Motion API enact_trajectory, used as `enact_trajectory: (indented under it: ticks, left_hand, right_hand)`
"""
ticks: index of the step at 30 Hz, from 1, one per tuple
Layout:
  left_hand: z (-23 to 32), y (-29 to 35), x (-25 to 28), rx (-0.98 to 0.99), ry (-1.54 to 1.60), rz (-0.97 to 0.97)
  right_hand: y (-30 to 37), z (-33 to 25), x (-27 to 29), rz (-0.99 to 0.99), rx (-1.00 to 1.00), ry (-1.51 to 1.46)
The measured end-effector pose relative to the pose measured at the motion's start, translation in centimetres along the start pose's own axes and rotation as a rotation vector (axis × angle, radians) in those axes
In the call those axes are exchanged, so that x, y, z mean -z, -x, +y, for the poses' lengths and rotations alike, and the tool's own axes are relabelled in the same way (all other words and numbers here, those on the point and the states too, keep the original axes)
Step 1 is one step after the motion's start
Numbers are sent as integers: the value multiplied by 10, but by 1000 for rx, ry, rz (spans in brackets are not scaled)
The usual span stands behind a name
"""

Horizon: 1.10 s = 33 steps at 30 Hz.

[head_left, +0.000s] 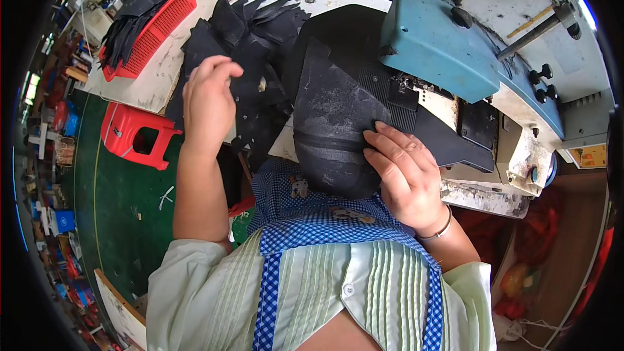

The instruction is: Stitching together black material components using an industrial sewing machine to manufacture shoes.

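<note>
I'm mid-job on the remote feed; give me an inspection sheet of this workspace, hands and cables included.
Surface: pale worktable, marked with dark spots and stains.
Job's things: dark curved piece in front of the blue machine; its face is scuffed with grey.
Clutter: heap of black pieces left of the machine; red basket with more black pieces inside.
Hands: right hand has its fingers on the curved piece, thumb hidden; left hand is raised beside the heap, nothing seen in it.
Cables: thin white strands at lower right; cannot tell whether they are cables.
Surroundings: red stool on green floor.
</note>
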State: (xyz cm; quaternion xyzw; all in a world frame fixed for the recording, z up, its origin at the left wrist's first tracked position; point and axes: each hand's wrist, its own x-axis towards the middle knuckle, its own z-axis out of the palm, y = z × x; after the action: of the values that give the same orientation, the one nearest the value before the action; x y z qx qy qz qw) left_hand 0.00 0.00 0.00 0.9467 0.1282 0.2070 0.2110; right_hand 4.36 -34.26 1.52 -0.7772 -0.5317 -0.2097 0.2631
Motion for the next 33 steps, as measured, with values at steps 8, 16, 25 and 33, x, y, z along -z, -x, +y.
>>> enact_trajectory:
  ticks: [8, 16, 25, 33]
  left_hand:
    - [118, 12, -2, -690, 292, -75]
    - [140, 2, -41, -689, 122, -180]
    - [144, -6, -41, -701, 135, -221]
    - [146, -6, -43, -708, 123, -212]
  right_hand:
    - [-10, 18, 17, -80, -139, -28]
    - [-11, 34, 19, -28, -129, 110]
    - [-10, 37, 16, 43, -179, 89]
    - [-8, 38, 15, 65, -195, 81]
